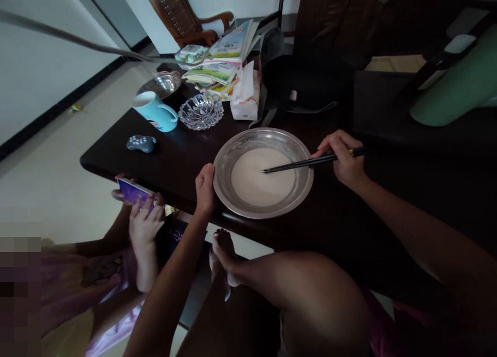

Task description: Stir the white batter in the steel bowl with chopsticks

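A wide metal bowl stands near the edge of the dark table, with a pale, creamy liquid in it. My left hand grips the bowl's left rim. In my right hand, to the right of the bowl, is a pair of black chopsticks. They slant down to the left over the rim, and their tips dip into the liquid near its middle. My right fingers are closed around the upper ends.
On the dark table are a blue mug, a glass dish, a grey object, a metal basin, a tissue pack and stacked booklets. A green bottle is right. Another person's hands hold a phone at left.
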A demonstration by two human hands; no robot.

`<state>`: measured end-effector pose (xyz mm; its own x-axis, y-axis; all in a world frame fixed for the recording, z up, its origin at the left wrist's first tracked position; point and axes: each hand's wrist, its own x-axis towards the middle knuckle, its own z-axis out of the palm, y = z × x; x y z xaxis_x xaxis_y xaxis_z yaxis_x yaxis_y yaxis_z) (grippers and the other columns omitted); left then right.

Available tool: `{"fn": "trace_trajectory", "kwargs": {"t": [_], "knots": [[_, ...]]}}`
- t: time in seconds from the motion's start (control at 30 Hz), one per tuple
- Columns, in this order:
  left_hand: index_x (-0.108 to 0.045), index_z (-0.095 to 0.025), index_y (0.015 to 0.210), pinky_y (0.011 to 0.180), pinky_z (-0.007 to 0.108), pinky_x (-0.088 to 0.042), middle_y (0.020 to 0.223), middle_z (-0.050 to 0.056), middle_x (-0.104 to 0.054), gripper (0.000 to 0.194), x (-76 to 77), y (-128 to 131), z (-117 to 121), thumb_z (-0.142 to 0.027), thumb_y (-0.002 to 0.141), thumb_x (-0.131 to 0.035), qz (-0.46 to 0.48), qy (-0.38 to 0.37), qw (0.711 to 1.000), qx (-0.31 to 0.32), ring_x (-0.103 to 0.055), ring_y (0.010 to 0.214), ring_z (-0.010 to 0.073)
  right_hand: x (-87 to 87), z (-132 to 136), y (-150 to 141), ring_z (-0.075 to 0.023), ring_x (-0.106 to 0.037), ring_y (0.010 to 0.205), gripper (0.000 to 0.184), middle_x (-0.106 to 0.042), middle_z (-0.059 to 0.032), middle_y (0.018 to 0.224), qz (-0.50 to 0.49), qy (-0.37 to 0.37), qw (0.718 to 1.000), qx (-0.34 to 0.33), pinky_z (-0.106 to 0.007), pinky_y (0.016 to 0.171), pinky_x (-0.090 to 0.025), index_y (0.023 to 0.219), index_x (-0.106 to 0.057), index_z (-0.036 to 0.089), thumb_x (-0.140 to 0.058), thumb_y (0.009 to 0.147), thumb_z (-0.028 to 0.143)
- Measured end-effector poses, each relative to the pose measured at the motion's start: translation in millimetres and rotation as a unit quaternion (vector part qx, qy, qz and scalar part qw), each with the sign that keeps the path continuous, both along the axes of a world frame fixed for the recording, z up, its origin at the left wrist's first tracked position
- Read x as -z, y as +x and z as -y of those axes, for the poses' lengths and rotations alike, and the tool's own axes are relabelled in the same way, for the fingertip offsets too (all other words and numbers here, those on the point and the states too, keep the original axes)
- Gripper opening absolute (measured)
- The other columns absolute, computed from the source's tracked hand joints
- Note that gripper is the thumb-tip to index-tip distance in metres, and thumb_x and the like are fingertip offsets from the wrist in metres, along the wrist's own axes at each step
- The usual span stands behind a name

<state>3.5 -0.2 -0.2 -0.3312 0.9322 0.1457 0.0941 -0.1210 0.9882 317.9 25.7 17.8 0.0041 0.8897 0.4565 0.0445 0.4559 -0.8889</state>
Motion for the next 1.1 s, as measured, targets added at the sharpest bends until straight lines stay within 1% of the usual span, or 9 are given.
{"fn": "trace_trajectory", "kwargs": {"t": [0.2, 0.33, 0.5, 0.6, 0.67, 0.8, 0.9, 0.97, 1.1], "knots": [[-0.037, -0.020, 0.057, 0.051, 0.022, -0.031, 0.059, -0.005, -0.030, 0.053, -0.3, -0.6, 0.5, -0.056, 0.081, -0.066, -0.014, 0.007, 1.000, -0.003, -0.028, 0.057, 0.0100, -0.1, 1.3, 0.5, -0.0191, -0.070, 0.069, 0.034, -0.072, -0.0018, 0.072, 0.078, 0.012, 0.996, -0.029, -0.036, 0.066, -0.057, 0.076, -0.072, 0.027, -0.059, 0.092, 0.053], [-0.037, -0.020, 0.057, 0.052, 0.022, -0.032, 0.060, -0.005, -0.031, 0.052, 0.1, -1.2, 0.6, -0.055, 0.083, -0.065, -0.015, 0.003, 1.000, 0.001, -0.028, 0.057, 0.0101, 0.5, -0.4, 2.1, -0.0183, -0.066, 0.056, 0.039, -0.066, -0.0008, 0.061, 0.018, 0.000, 1.000, 0.007, -0.035, 0.055, -0.053, 0.075, -0.070, 0.028, -0.053, 0.093, 0.058], [-0.038, -0.020, 0.058, 0.052, 0.021, -0.032, 0.060, -0.005, -0.032, 0.051, 3.4, -3.0, -0.7, -0.055, 0.083, -0.065, -0.007, 0.007, 1.000, 0.003, -0.029, 0.058, 0.0099, 0.0, 0.4, 0.3, -0.0198, -0.069, 0.073, 0.033, -0.073, -0.0023, 0.074, 0.101, 0.018, 0.995, -0.020, -0.037, 0.070, -0.056, 0.074, -0.073, 0.028, -0.061, 0.091, 0.053], [-0.038, -0.020, 0.058, 0.053, 0.021, -0.033, 0.060, -0.005, -0.032, 0.051, 3.8, -3.0, -1.0, -0.056, 0.082, -0.066, -0.005, 0.009, 1.000, 0.005, -0.029, 0.058, 0.0098, 0.5, 0.1, 1.0, -0.0188, -0.068, 0.063, 0.034, -0.070, -0.0013, 0.067, 0.027, 0.006, 0.999, 0.015, -0.036, 0.063, -0.055, 0.075, -0.071, 0.027, -0.057, 0.093, 0.052], [-0.039, -0.020, 0.058, 0.053, 0.021, -0.033, 0.060, -0.005, -0.033, 0.051, 2.7, -2.4, -0.8, -0.056, 0.083, -0.065, -0.005, 0.002, 1.000, 0.001, -0.029, 0.057, 0.0098, 0.7, 0.3, 1.1, -0.0179, -0.066, 0.057, 0.035, -0.069, -0.0004, 0.063, 0.008, -0.004, 1.000, -0.002, -0.036, 0.059, -0.054, 0.076, -0.070, 0.027, -0.055, 0.094, 0.053], [-0.039, -0.020, 0.057, 0.053, 0.022, -0.033, 0.060, -0.005, -0.031, 0.050, 0.5, -1.2, -0.4, -0.051, 0.084, -0.066, -0.003, -0.005, 1.000, -0.013, -0.031, 0.056, 0.0098, -0.3, 0.9, 0.2, -0.0189, -0.069, 0.069, 0.035, -0.072, -0.0012, 0.071, 0.086, 0.015, 0.996, -0.021, -0.037, 0.068, -0.057, 0.073, -0.072, 0.027, -0.059, 0.091, 0.054], [-0.039, -0.020, 0.057, 0.052, 0.022, -0.033, 0.060, -0.005, -0.031, 0.049, 0.7, -1.3, -0.5, -0.049, 0.086, -0.065, 0.007, -0.009, 1.000, -0.014, -0.031, 0.056, 0.0097, -0.4, 0.5, 0.5, -0.0185, -0.067, 0.063, 0.037, -0.070, -0.0009, 0.066, 0.044, 0.008, 0.999, 0.012, -0.036, 0.063, -0.056, 0.073, -0.070, 0.028, -0.055, 0.093, 0.055], [-0.039, -0.020, 0.057, 0.052, 0.022, -0.033, 0.060, -0.005, -0.032, 0.049, 1.2, -1.7, -0.7, -0.048, 0.087, -0.064, 0.005, -0.013, 1.000, -0.013, -0.031, 0.056, 0.0097, 0.0, 0.6, 0.5, -0.0179, -0.066, 0.058, 0.037, -0.069, -0.0005, 0.063, 0.024, 0.001, 1.000, -0.007, -0.036, 0.060, -0.055, 0.075, -0.070, 0.028, -0.054, 0.094, 0.055], [-0.039, -0.020, 0.056, 0.052, 0.022, -0.033, 0.058, -0.005, -0.032, 0.049, 1.5, -2.7, -1.1, -0.047, 0.088, -0.063, -0.016, 0.001, 1.000, -0.010, -0.030, 0.056, 0.0099, 0.0, 0.8, -0.1, -0.0191, -0.069, 0.069, 0.035, -0.072, -0.0016, 0.072, 0.086, 0.017, 0.996, -0.032, -0.037, 0.068, -0.057, 0.073, -0.072, 0.027, -0.059, 0.092, 0.053]]}}
